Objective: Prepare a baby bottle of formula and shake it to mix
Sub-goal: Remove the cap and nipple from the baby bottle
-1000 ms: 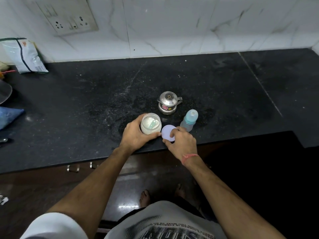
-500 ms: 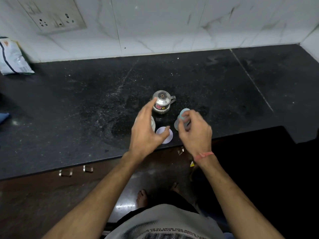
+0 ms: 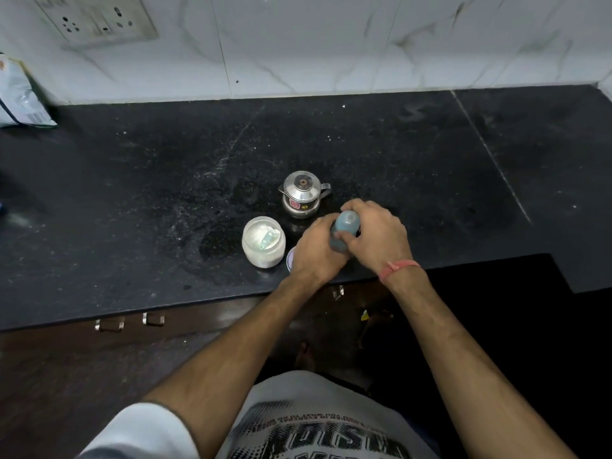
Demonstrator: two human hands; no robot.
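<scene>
A small baby bottle (image 3: 344,228) with a pale blue cap stands near the front edge of the black counter (image 3: 165,193). My left hand (image 3: 316,251) wraps its lower body from the left. My right hand (image 3: 377,235) grips its upper part and cap from the right. An open jar of white formula powder (image 3: 264,241), with a pale scoop lying inside, stands just left of my hands. Its white lid (image 3: 290,260) lies flat on the counter, mostly hidden under my left hand. A small steel pot with a lid (image 3: 302,194) stands behind the bottle.
A white packet (image 3: 18,97) leans against the marble wall at the far left. A switch socket plate (image 3: 96,18) sits on the wall above. The counter steps back at the right (image 3: 563,276). Drawer handles (image 3: 129,323) show below the counter edge.
My left hand let go of the powder jar and moved right onto the bottle. My right hand left the lid on the counter and closed on the bottle's top.
</scene>
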